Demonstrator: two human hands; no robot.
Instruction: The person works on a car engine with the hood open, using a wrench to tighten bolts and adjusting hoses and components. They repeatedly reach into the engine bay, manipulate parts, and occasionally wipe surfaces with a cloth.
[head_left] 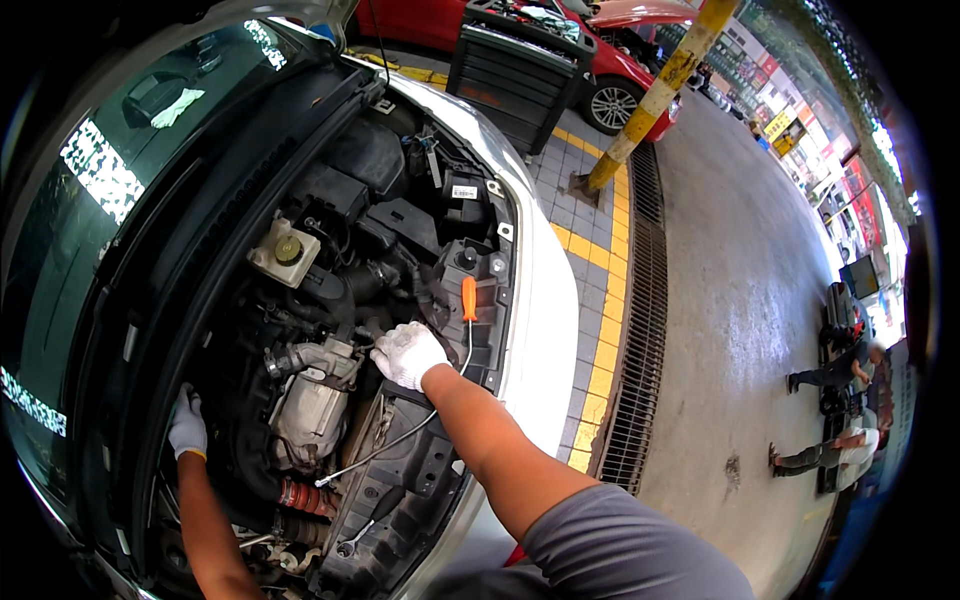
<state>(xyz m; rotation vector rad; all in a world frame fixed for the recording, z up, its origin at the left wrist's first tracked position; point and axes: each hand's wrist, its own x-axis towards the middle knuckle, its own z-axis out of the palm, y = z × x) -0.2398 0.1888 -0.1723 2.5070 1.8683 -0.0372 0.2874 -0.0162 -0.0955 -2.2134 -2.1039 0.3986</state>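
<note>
My right hand [410,356], in a white knit glove, rests over the front of the engine with its fingers curled. Whatever they may hold is hidden beneath them. Deep at the rear of the bay, beside the dark cowl, is my left hand [188,424], also gloved; its fingers are in shadow and partly hidden. A tool with an orange handle [469,297] and a long, bendy metal shaft lies on the front panel, passing under my right forearm. Between my hands sits a silver metal engine part [312,410]. A black-handled ratchet [376,516] lies nearer me on the front panel.
A brake fluid reservoir [286,250] stands toward the far side of the bay. Beyond the white car are a black tool cabinet [520,75], a red car [612,104], a yellow post [650,105] and a floor grate [634,370]. Two people stand at far right.
</note>
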